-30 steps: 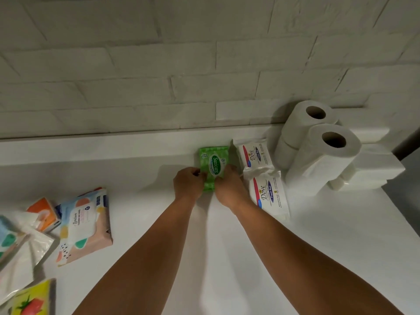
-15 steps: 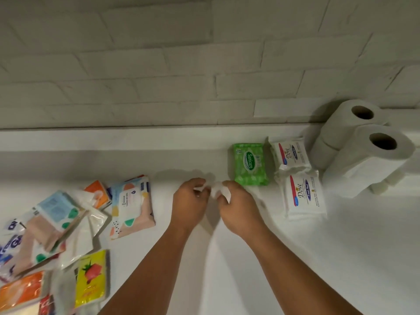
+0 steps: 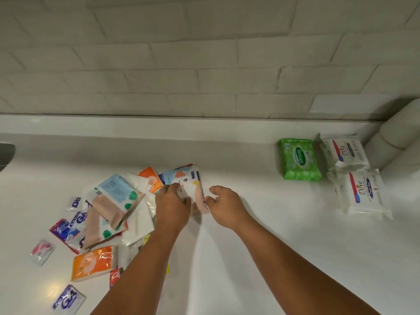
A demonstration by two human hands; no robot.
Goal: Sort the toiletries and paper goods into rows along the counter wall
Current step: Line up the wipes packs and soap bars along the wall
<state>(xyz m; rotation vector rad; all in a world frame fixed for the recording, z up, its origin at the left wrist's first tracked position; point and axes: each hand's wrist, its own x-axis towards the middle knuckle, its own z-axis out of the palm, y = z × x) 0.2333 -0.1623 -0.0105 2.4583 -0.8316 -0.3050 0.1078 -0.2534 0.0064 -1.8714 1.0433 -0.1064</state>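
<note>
The pastel wipes pack [image 3: 189, 181] lies at the right fringe of the loose pile [image 3: 113, 201], directly ahead of both hands. Its long axis runs near to far, with the near end leaning right. The left hand [image 3: 172, 206] curls over its left edge and grasps it. The right hand [image 3: 225, 206] sits curled at the near right corner, its grip unclear. The green Sanicare pack [image 3: 298, 159] and Dove packs [image 3: 345, 152] lie well to the right by the wall [image 3: 204, 64]. Bare table [image 3: 261, 223] lies between, so a rightward carry looks unobstructed.
</note>
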